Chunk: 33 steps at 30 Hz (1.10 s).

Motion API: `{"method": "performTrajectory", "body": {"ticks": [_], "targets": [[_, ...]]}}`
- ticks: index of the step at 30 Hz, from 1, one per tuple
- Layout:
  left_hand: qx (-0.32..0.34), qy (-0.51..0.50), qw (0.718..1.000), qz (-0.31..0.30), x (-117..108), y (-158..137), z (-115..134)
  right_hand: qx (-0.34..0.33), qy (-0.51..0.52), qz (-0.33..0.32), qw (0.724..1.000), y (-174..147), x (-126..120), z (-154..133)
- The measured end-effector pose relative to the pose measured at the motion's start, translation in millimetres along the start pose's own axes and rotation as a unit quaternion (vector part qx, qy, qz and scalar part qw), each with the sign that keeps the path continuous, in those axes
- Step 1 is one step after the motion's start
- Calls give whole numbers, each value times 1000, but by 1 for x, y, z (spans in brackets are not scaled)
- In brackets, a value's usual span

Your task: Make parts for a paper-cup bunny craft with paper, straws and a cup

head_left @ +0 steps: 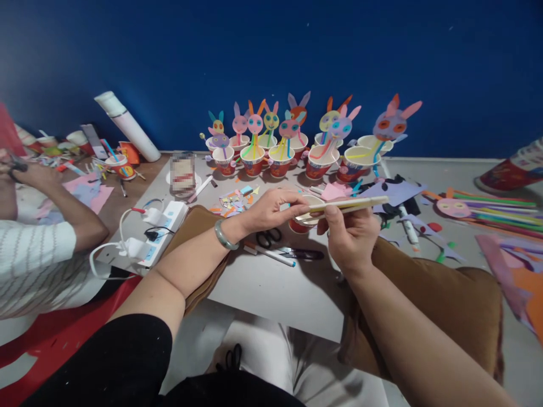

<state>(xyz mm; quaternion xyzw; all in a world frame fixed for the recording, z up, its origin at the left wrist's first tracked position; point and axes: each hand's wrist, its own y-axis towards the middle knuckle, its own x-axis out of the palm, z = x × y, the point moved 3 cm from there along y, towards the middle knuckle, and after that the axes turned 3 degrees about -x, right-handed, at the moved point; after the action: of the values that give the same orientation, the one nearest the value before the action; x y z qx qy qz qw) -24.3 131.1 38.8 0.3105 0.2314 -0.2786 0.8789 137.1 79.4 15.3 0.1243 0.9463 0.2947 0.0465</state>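
My right hand [354, 234] is closed around a long, flat, pale yellow strip [360, 203], its thumb pressed on the near side. At the strip's left end, my left hand [275, 210] has its fingers together on it; a bracelet circles that wrist. The strip is seen nearly edge-on, so its exact kind is unclear. Just behind the hands stands a red and white paper cup [299, 226], partly hidden. Below them on the table lie dark-handled scissors [303, 254], a second pair of scissors [268, 237] and a white marker with a blue tip [274, 257].
Several paper cups with rabbit-faced paper figures [254, 161] line the blue wall. Paper scraps [237, 202] and a power strip [163, 234] lie left. Brown cushions [445, 305] flank the table edge. Coloured sticks [500, 212] lie right. Another person's arm [63, 198] is at left.
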Motion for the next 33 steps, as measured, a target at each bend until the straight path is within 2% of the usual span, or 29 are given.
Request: {"method": "performTrajectory", "body": {"ticks": [5,9,11,13,17,21,25,33], "targets": [[-17,4,1000,17,2,-1,2,-48,-137,-8,989,-7,-6,3],[-14,9,1000,24,5,-1,3,-164,-252,-31,953,-10,-7,-1],[-22,-4,999,25,6,-1,3,-197,-273,-33,941,-9,-7,-4],[-39,-36,998,21,6,-2,3,-174,-261,-19,950,-8,-7,-4],[-60,-99,993,-2,6,-1,2,-41,-114,-24,992,-2,-3,-2],[-60,-109,992,-23,5,-1,3,50,23,-32,998,2,1,-2],[-51,-91,994,-20,7,-1,4,61,45,-42,996,3,1,-2],[-42,-87,995,5,10,-4,8,20,-17,-81,996,-1,0,0]]}}
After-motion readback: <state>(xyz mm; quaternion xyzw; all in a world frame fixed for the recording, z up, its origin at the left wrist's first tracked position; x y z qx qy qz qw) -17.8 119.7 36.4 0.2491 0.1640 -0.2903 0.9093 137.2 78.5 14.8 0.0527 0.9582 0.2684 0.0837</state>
